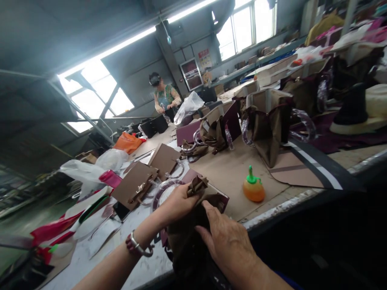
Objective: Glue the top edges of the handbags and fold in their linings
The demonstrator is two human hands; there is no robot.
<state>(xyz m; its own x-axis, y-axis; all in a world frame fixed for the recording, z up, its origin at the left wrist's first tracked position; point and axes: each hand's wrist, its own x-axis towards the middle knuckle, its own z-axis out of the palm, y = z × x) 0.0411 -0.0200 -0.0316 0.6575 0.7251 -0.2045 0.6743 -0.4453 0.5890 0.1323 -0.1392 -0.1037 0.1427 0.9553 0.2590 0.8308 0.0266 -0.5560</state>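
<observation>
The left hand (178, 203) pinches the top of the brown bag (185, 237) at the near edge of the table (229, 173), the right hand (227, 239) lies open on it, and a loose grip could drop it.

At the near edge of the worktable (290, 203), the left hand (178, 201) pinches a bunched corner of dark brown cloth (196, 186) between thumb and fingers. The right hand (226, 237) lies on the same cloth nearer the body, fingers stretched out over it. A beaded bracelet (137, 246) circles the left wrist. Right of the hands stands 1 orange bottle (254, 189) with a green cap. A brown handbag (136, 186) lies flat to the left. Farther right, taupe bags (269, 121) stand upright. A second person (165, 98) works at the far end.
</observation>
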